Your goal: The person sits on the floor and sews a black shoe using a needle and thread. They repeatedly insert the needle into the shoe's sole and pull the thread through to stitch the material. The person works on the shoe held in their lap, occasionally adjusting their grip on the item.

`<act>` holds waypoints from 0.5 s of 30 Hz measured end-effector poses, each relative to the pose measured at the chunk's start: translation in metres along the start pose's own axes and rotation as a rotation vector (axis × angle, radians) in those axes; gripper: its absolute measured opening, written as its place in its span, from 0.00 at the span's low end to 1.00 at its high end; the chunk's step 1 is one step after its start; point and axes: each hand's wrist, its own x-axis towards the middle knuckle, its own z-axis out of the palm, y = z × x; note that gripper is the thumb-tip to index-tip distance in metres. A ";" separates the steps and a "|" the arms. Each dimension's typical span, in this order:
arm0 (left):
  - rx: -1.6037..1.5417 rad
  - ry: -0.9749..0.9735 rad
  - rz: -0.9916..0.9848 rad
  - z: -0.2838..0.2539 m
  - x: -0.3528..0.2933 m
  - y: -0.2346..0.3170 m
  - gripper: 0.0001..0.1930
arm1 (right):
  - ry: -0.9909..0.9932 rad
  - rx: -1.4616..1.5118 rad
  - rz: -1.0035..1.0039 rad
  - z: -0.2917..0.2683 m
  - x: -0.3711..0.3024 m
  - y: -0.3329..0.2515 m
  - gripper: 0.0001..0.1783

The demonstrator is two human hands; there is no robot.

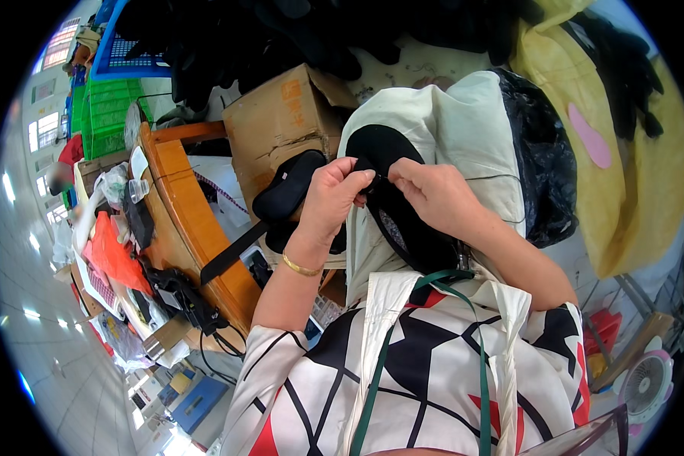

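Note:
A black cloth shoe (414,228) lies over white cloth on my lap, its rounded toe pointing away from me and a patterned lining showing in its opening. My left hand (336,194) is closed in a pinch on a dark bit of the shoe's upper. Close by on the right, my right hand (427,190) pinches too, fingertips almost meeting the left ones. What sits between the right fingertips is too small and dark to make out. Beyond my left wrist rests another black shoe (289,185), sole side partly showing, with a black strip (234,252) near it.
A cardboard box (277,114) stands ahead, beside a wooden table frame (194,220). White cloth bundle (475,129) and black plastic bag (539,159) lie to the right, then yellow sheeting (615,220) with a pink insole (589,137). A fan (646,386) stands lower right.

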 end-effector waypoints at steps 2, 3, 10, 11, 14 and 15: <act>-0.029 -0.007 -0.003 0.000 0.001 -0.003 0.06 | 0.024 0.022 0.003 0.003 -0.003 0.001 0.04; -0.031 -0.015 -0.015 -0.001 0.002 -0.003 0.06 | 0.035 0.021 0.002 0.004 -0.003 0.001 0.04; -0.134 -0.036 -0.083 -0.005 0.003 0.000 0.04 | 0.154 -0.007 -0.064 0.024 -0.003 0.004 0.04; -0.152 -0.024 -0.090 -0.005 0.003 0.001 0.04 | 0.167 -0.023 -0.069 0.026 -0.003 0.003 0.04; -0.175 -0.099 -0.063 -0.012 0.003 -0.004 0.03 | 0.176 -0.088 -0.041 0.030 -0.003 -0.001 0.04; -0.186 -0.126 -0.058 -0.011 0.003 -0.005 0.03 | 0.185 -0.062 -0.024 0.030 -0.002 -0.003 0.04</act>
